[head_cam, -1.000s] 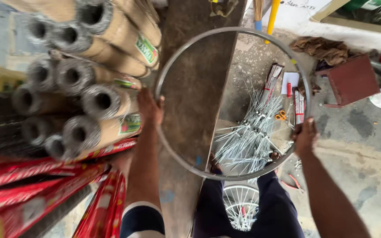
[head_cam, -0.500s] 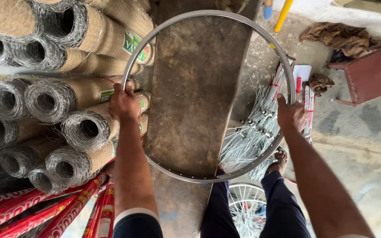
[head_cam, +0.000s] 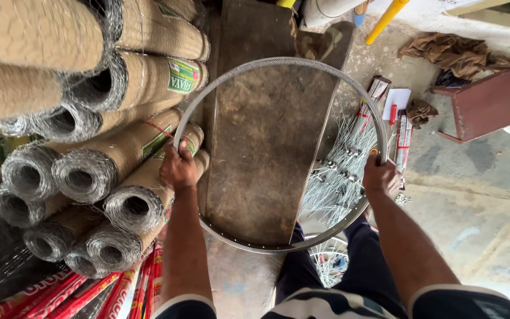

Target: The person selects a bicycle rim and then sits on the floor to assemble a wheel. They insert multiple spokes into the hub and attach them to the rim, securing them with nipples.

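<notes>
1. A bare metal wheel rim point(head_cam: 278, 62) is held out flat at both sides over a worn metal sheet point(head_cam: 267, 147), above the person's knees.
2. The left hand point(head_cam: 178, 168) is closed around the rim's left edge, fingers curled over it, just beside stacked rolls of wire mesh point(head_cam: 90, 171).
3. The right hand point(head_cam: 380, 177) is clamped on the right edge, fingers wrapped under; a loose bundle of spokes point(head_cam: 340, 177) is seen through the hoop beneath it.
4. Compared with a second ago, the rim has been raised and drawn closer to the camera, and the view has swung left toward the mesh rolls; both grips have been kept. The rim appears to be under inspection or being positioned.
5. A spoked wheel point(head_cam: 326, 263) lies below, between the legs; a reddish tray point(head_cam: 482, 106) sits well apart on the concrete.
</notes>
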